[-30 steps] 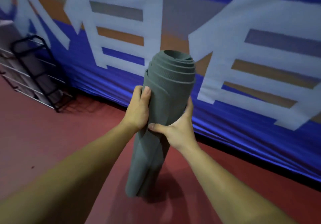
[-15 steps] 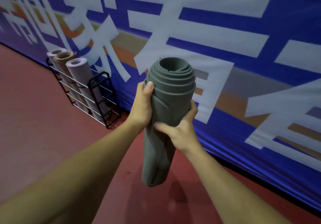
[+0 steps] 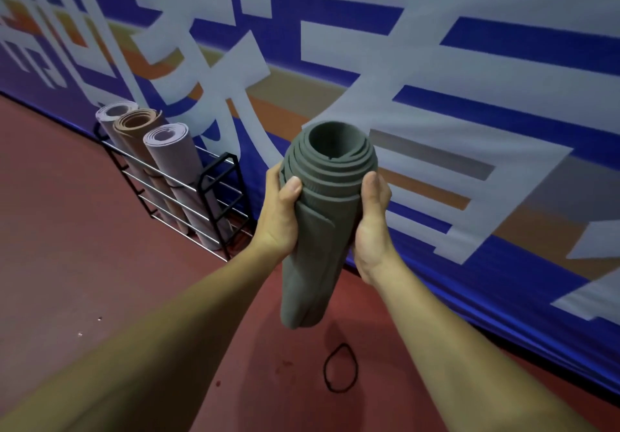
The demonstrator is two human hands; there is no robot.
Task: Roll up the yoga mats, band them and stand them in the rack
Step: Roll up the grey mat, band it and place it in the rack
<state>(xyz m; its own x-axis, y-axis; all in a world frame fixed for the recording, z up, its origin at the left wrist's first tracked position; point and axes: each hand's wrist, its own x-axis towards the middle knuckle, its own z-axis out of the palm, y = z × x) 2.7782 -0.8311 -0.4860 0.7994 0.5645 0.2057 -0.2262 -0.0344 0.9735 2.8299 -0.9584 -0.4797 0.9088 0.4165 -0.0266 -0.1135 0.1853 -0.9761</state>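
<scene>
— Nearest, along the bottom edge?

— Two bare forearms, reaching up toward centre frame. Between them, low and just right of centre, a thin black elastic band loop (image 3: pixel 340 368), flat on the dull red floor (image 3: pixel 84 247), apart from everything else.

— And at centre?

— A dark grey rolled foam yoga mat (image 3: pixel 315 247), held near upright, spiral end on top. Lower end just above the loop in the frame; touching the floor or not, hard to tell. Clasped on its left side, just under the top, by the left hand (image 3: pixel 278 220): thumb pressed on the front, fingers wrapped behind. Gripped on the opposite side at the same height by the right hand (image 3: pixel 372 230): thumb lying up along the roll, fingers hidden behind it.

— Farther back?

— Left of centre, a black-framed wire rack with chrome rails (image 3: pixel 219 196), holding three tilted rolls: a pale lilac rolled mat (image 3: pixel 174 160), a tan rolled mat (image 3: pixel 141 129), a second lilac roll (image 3: pixel 114 113) at the far end. Behind all, a blue fabric banner with large white characters (image 3: pixel 469 62).
</scene>
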